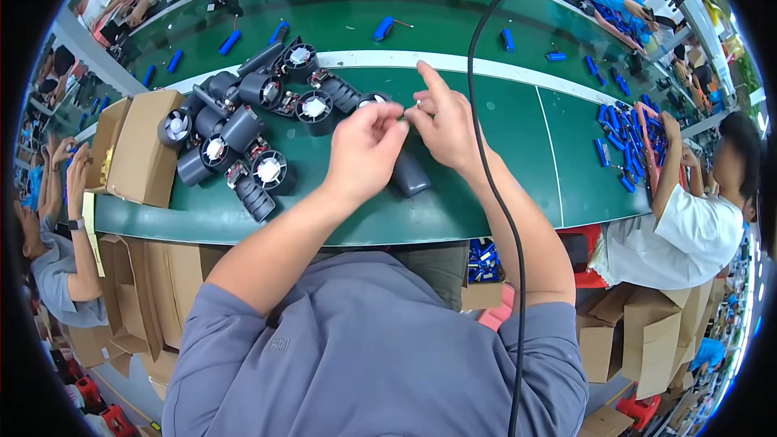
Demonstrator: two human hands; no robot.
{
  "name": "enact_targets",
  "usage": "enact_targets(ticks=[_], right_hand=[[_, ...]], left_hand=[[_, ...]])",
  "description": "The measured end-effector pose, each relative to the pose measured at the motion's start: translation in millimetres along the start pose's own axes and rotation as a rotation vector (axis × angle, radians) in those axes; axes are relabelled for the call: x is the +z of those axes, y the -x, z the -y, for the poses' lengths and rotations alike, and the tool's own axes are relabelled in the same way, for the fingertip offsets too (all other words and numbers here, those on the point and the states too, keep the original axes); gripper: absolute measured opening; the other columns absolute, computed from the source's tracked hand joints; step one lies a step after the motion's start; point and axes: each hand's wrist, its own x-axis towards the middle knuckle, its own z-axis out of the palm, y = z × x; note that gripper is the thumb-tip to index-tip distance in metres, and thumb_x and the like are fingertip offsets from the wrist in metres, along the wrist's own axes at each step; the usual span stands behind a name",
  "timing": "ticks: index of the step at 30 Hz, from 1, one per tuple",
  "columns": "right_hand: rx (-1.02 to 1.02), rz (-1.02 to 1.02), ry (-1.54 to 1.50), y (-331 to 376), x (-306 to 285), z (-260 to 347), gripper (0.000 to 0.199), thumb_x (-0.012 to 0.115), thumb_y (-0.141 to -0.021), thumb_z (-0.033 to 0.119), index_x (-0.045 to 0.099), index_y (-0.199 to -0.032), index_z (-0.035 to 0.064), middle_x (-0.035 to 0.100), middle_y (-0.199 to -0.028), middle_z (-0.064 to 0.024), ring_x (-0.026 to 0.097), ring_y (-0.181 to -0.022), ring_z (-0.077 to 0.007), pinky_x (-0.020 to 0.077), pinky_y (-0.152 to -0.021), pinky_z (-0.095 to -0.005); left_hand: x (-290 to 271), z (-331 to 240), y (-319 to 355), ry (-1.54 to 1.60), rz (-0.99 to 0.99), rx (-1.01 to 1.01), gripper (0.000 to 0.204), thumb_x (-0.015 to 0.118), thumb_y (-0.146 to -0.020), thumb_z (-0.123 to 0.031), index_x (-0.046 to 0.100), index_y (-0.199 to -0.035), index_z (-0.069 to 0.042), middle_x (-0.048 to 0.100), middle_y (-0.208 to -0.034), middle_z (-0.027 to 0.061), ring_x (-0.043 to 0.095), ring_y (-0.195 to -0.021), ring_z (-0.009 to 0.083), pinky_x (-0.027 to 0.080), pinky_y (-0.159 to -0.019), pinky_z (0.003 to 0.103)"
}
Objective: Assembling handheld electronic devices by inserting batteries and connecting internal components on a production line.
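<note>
Fingertip work above 1 dark unit [411, 178], near mid-table.
From my remote seat: left hand [363, 150], thumb and forefinger brought to a pinch; right hand [447, 128], thumb and forefinger spread, forefinger pointing away. A tiny pale piece [419, 103] shows by the right thumb; I can't tell which hand grips it. The unit lies beneath, partly hidden by the left hand. I'd steady both wrists and favour small, straight moves. Fan units [243, 129] crowd the left; the black cable [520, 291] crosses the right arm in view; more room on the green table [518, 137] rightward, before the blue cells [619, 133].
</note>
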Motion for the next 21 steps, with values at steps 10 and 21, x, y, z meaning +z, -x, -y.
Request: enact_targets(ticks=[10,21], right_hand=[[0.036,-0.018,-0.035,31.5,-7.1,15.9,0.039,0.063,-0.076,0.002,0.053,-0.114,-0.0009,0.065,-0.077,-0.0163,0.063,-0.077,-0.0341,0.0487,-0.067,-0.0411],[0.198,-0.294,-0.043,52.5,-0.1,36.2,0.003,0.064,-0.079,0.006,0.064,-0.081,0.0044,0.063,-0.077,-0.0095,0.063,-0.075,-0.0289,0.0493,-0.066,-0.0367]], left_hand=[[8.1,-10.3,-18.0,-0.146,0.188,-0.143,0.013,0.064,-0.084,-0.010,0.065,-0.085,0.003,0.062,-0.076,0.0021,0.054,-0.066,0.0067,0.045,-0.059,0.023],[-36.9,-1.6,37.9,-0.327,0.102,-0.293,0.036,0.069,-0.081,-0.025,0.058,-0.097,0.005,0.064,-0.077,0.0111,0.061,-0.068,0.0144,0.049,-0.062,0.029]])
